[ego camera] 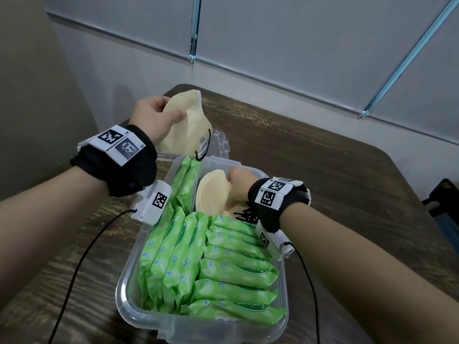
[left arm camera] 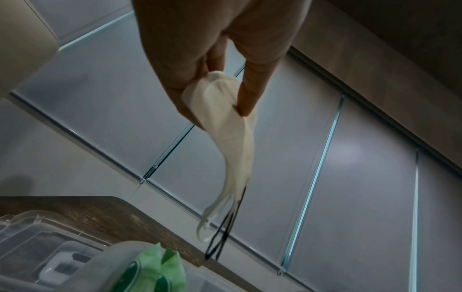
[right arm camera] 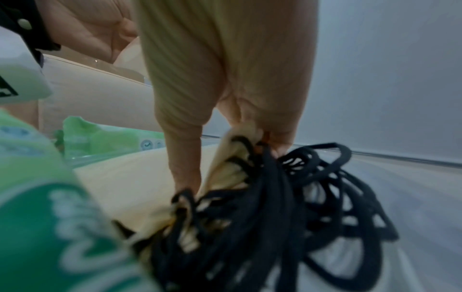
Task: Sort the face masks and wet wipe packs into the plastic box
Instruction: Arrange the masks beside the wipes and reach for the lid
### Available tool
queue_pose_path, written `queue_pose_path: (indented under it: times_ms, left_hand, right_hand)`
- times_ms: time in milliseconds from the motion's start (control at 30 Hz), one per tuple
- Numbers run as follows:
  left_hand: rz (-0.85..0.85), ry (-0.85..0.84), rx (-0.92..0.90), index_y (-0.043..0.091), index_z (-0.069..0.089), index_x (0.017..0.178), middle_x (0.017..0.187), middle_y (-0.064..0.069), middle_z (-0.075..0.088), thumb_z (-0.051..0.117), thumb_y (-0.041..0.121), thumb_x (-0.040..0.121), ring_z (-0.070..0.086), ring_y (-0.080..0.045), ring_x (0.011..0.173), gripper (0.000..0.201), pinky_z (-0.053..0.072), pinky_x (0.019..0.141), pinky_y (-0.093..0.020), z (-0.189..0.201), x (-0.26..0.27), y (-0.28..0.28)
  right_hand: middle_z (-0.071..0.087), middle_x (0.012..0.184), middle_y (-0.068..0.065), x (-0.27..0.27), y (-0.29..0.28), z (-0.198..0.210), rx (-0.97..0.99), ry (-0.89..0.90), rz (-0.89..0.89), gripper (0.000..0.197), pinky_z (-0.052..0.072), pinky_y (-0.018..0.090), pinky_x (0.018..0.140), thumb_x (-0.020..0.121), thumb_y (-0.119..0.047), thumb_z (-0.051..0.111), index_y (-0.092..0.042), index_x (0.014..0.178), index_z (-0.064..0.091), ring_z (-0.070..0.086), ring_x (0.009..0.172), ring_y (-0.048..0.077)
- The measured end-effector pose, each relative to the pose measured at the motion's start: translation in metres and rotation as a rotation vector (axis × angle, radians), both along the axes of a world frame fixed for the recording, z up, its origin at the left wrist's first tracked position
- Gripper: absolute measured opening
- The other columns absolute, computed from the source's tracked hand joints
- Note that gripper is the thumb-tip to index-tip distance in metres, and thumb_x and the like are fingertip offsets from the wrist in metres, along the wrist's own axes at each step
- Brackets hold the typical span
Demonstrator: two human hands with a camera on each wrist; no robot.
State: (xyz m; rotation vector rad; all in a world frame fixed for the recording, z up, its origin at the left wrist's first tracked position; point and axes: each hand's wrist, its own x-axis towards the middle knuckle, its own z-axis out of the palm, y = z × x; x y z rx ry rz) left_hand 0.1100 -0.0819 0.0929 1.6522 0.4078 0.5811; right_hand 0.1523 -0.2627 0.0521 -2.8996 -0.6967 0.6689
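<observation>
Holding masks in both hands over a nearly packed plastic box [ego camera: 159,321].
A cream face mask [ego camera: 183,125] is pinched between thumb and fingers of the left hand [ego camera: 154,115], raised above the box's far end, black loops dangling. A mask stack [ego camera: 211,194] in the box's far right corner is gripped by the right hand [ego camera: 237,188]. Green wet wipe packs [ego camera: 223,269] are stood in rows, filling the rest on the wooden table [ego camera: 323,170].

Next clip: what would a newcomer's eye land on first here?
The bright green wet wipe packs filling the clear plastic box on the dark wooden table. Then the left hand holding cream face masks above the box's far end, while the right hand grips a mask stack inside it.
</observation>
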Motion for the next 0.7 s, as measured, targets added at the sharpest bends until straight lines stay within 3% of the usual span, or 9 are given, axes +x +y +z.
queue_pose_path:
  times_ms: [67, 167, 267, 367, 433, 533, 600, 667, 700]
  left_hand:
    - [-0.001, 0.008, -0.002, 0.024, 0.059, 0.071, 0.076, 0.004, 0.063, 0.069, 0.011, 0.08, 0.061, -0.023, 0.077, 0.018, 0.052, 0.079, -0.038, -0.0019, 0.0, -0.0011]
    - [-0.003, 0.005, -0.001, 0.024, 0.059, 0.071, 0.075, 0.005, 0.063, 0.069, 0.011, 0.08, 0.06, -0.02, 0.075, 0.019, 0.052, 0.081, -0.039, -0.0032, 0.0002, -0.0018]
    - [-0.013, -0.024, 0.004, 0.024, 0.059, 0.071, 0.074, 0.005, 0.061, 0.068, 0.009, 0.08, 0.057, -0.014, 0.067, 0.02, 0.051, 0.076, -0.034, -0.0006, 0.0003, -0.0024]
    - [-0.017, -0.043, 0.007, 0.024, 0.058, 0.072, 0.073, 0.006, 0.06, 0.067, 0.008, 0.081, 0.056, -0.009, 0.063, 0.021, 0.048, 0.065, -0.026, 0.0021, -0.0002, -0.0023]
    - [-0.017, -0.045, 0.013, 0.023, 0.058, 0.072, 0.073, 0.006, 0.06, 0.067, 0.008, 0.081, 0.056, -0.009, 0.063, 0.02, 0.047, 0.064, -0.024, 0.0024, -0.0004, -0.002]
    - [-0.018, -0.031, 0.031, 0.024, 0.058, 0.072, 0.075, 0.006, 0.061, 0.067, 0.01, 0.081, 0.057, -0.012, 0.067, 0.019, 0.049, 0.069, -0.029, 0.0005, -0.0011, -0.0012]
    - [-0.023, -0.013, 0.042, 0.024, 0.058, 0.073, 0.076, 0.006, 0.062, 0.068, 0.011, 0.081, 0.059, -0.016, 0.073, 0.018, 0.05, 0.074, -0.032, -0.002, -0.0016, -0.0011]
    - [-0.03, -0.001, 0.055, 0.025, 0.058, 0.072, 0.076, 0.007, 0.062, 0.068, 0.013, 0.081, 0.059, -0.018, 0.076, 0.018, 0.049, 0.077, -0.034, -0.005, -0.0021, -0.0011]
    - [-0.036, 0.007, 0.063, 0.025, 0.058, 0.071, 0.075, 0.007, 0.062, 0.068, 0.013, 0.08, 0.059, -0.019, 0.076, 0.018, 0.049, 0.077, -0.035, -0.0065, -0.0023, -0.0014]
  right_hand:
    - [0.062, 0.11, 0.01, -0.0015, 0.0007, 0.0012, 0.015, 0.015, 0.018, 0.048, 0.052, 0.032, 0.076, 0.071, -0.009, 0.08, -0.003, 0.112, 0.056, 0.058, 0.093, 0.025]
    - [0.055, 0.079, 0.003, -0.0005, 0.0001, -0.0006, 0.003, 0.011, 0.036, 0.024, 0.044, 0.026, 0.056, 0.073, -0.005, 0.076, -0.009, 0.079, 0.053, 0.054, 0.076, 0.022]
    - [0.048, 0.064, -0.001, 0.0001, -0.001, -0.0032, 0.008, -0.008, 0.032, 0.035, 0.038, 0.023, 0.047, 0.074, -0.002, 0.073, -0.014, 0.063, 0.042, 0.049, 0.058, 0.017]
    - [0.047, 0.066, -0.001, 0.0001, 0.0008, -0.0042, -0.044, -0.036, 0.064, 0.035, 0.039, 0.022, 0.047, 0.074, -0.005, 0.075, -0.014, 0.065, 0.042, 0.052, 0.068, 0.021]
    - [0.05, 0.077, 0.001, -0.0003, 0.0022, -0.0034, -0.073, -0.091, 0.092, 0.03, 0.044, 0.024, 0.054, 0.072, -0.01, 0.078, -0.011, 0.071, 0.048, 0.054, 0.079, 0.022]
    - [0.046, 0.114, 0.005, 0.0022, 0.0003, -0.0043, -0.143, -0.252, 0.184, 0.034, 0.042, 0.031, 0.086, 0.07, -0.022, 0.079, -0.009, 0.095, 0.06, 0.044, 0.111, 0.022]
    - [0.046, 0.122, 0.005, 0.0033, 0.0005, -0.0034, -0.138, -0.271, 0.21, 0.038, 0.04, 0.031, 0.093, 0.069, -0.022, 0.078, -0.009, 0.101, 0.061, 0.042, 0.113, 0.023]
    - [0.053, 0.096, 0.004, 0.0014, 0.0002, 0.0001, -0.071, -0.217, 0.17, 0.02, 0.043, 0.025, 0.068, 0.07, -0.011, 0.075, -0.011, 0.08, 0.057, 0.05, 0.092, 0.022]
    - [0.05, 0.079, 0.002, 0.0013, -0.0005, -0.0001, -0.027, -0.186, 0.142, 0.023, 0.038, 0.022, 0.054, 0.071, -0.005, 0.071, -0.011, 0.069, 0.049, 0.049, 0.079, 0.021]
